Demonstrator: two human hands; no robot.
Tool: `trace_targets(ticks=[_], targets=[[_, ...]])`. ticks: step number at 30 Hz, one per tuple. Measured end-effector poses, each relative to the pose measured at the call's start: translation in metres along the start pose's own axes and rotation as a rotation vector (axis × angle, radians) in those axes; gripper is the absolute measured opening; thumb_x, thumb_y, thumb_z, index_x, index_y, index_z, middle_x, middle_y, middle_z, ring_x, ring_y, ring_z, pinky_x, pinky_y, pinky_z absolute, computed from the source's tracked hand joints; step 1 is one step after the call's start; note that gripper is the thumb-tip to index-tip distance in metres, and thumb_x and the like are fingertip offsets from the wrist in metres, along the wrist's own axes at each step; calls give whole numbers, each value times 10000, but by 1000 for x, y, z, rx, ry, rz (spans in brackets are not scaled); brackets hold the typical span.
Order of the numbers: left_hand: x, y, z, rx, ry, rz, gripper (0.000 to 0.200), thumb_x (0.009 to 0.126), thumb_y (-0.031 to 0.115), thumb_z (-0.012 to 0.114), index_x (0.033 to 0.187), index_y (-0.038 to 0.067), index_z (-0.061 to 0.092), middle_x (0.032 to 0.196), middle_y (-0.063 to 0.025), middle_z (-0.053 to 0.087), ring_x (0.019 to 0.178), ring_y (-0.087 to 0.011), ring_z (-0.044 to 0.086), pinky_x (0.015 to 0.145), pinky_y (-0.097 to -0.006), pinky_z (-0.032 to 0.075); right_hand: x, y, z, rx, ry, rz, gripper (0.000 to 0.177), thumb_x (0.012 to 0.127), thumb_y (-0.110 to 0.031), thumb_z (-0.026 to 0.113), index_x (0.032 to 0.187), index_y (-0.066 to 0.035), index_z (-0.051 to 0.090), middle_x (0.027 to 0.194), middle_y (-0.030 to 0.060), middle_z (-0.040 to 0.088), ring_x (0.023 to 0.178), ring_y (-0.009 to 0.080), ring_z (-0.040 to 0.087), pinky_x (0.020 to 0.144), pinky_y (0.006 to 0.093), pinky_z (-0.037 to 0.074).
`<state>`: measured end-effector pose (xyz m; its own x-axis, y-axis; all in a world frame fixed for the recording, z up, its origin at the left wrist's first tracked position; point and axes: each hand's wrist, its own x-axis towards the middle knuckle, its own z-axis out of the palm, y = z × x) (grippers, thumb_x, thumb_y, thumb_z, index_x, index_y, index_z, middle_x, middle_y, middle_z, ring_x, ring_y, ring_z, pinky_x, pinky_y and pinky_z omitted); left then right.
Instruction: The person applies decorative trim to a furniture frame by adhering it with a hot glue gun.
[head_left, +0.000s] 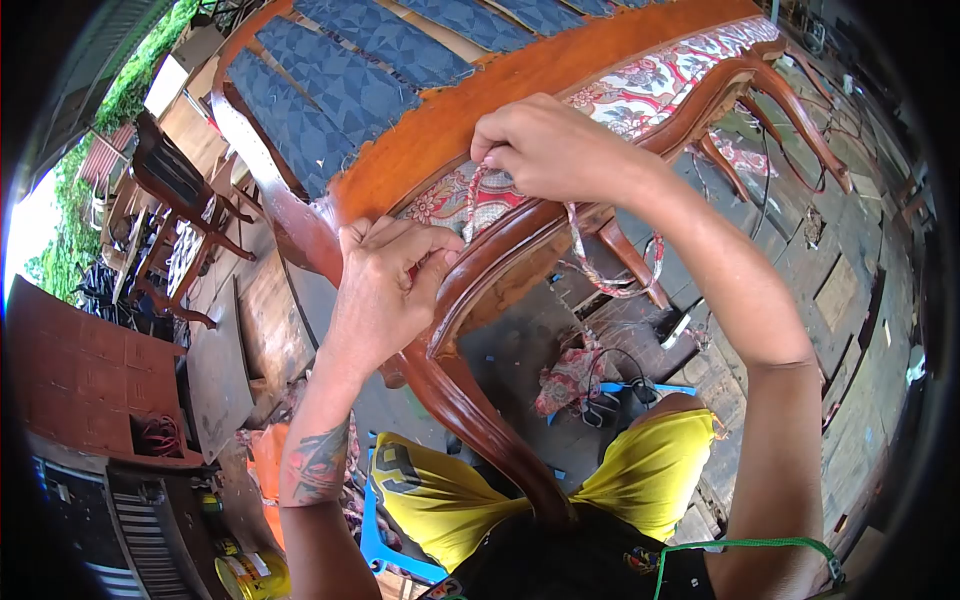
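Note:
A wooden sofa frame [460, 290] with carved, varnished legs stands in front of me. Red-and-white floral fabric [640, 95] covers its front rail. My right hand [545, 150] pinches a fabric-covered piping cord [612, 287] just above that rail, and the cord's long loop hangs down past the wood. Further left, my left hand [385, 275] is closed at the rail's corner, its thumb and forefinger at the cord's near stretch. The fingertips partly hide the cord there. Blue patterned webbing strips [340, 70] cross the seat behind an orange-brown border [480, 90].
A carved chair frame [180, 190] stands at left, near a reddish-brown cabinet [90, 370]. A floral fabric scrap [572, 375] lies on the floor beneath the sofa. A yellow can [250, 577] is at lower left. Loose boards cover the floor at right.

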<state>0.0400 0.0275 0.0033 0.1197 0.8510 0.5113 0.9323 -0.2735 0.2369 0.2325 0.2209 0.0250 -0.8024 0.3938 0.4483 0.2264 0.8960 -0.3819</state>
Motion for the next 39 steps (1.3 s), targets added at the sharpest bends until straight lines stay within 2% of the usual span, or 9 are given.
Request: trace_targets(ticks=[6,13,17,21,24,27,31,34,39], targets=[[8,-2,-9,61,-112,90,384,970,93,782,1348,159,805,1118,-80,725,1076,-261,656,1091,-416,389,1,-3,19,-210,48,40,140,987,-119,697,998,7,756,996,214,799,992,411,765,875,536,578],[5,-6,-13,118,-113,104,423,965,119,787,1385,170,798,1182,-83,690,1158,-258,625,1116,-432,365,-68,-9,-6,-119,758,-161,126,966,-141,828,963,-20,793,939,146,807,829,305,787,734,401,626],[9,-2,-14,113,-94,112,402,954,125,807,1355,146,809,1157,-91,689,1125,-272,634,1079,-438,385,-178,25,4,60,977,325,163,1037,-162,810,1018,-1,809,863,53,779,772,132,722,701,295,575],[22,-3,-17,98,-160,67,304,1006,139,767,1303,132,834,1232,-86,716,1215,-275,616,1173,-444,335,-274,76,46,741,652,1005,499,1098,-504,718,1136,-16,815,788,30,705,633,119,609,584,272,476],[35,-1,-14,121,-154,96,221,1015,147,764,1211,103,857,1208,-78,754,1193,-257,650,1175,-444,330,-267,57,48,1217,338,1078,592,1100,-577,675,1178,-1,786,779,36,690,628,120,610,529,274,451],[40,-1,-12,132,-160,103,190,1014,152,769,1167,82,859,1183,-66,775,1161,-247,673,1167,-436,333,-217,42,23,1490,295,683,473,1081,-456,748,1134,14,760,765,35,683,605,105,612,465,262,415],[45,-3,-6,139,-125,102,156,969,117,803,1112,82,859,1132,-51,778,1125,-230,677,1091,-416,345,-127,38,-21,1314,462,557,259,1016,-249,825,997,-13,721,740,23,680,554,84,621,427,242,426],[49,1,-6,222,-114,126,168,957,120,810,1113,84,858,1275,-84,741,1206,-265,645,1086,-431,364,-69,78,-34,1231,626,537,245,1069,-222,759,975,2,725,857,63,755,720,158,740,641,306,630],[59,-5,-5,358,-65,268,185,945,128,810,1119,85,855,1505,-148,658,1366,-344,582,1151,-470,379,-44,110,-28,1306,846,433,194,1100,-140,696,1094,51,733,1031,153,789,899,276,802,836,390,694]])
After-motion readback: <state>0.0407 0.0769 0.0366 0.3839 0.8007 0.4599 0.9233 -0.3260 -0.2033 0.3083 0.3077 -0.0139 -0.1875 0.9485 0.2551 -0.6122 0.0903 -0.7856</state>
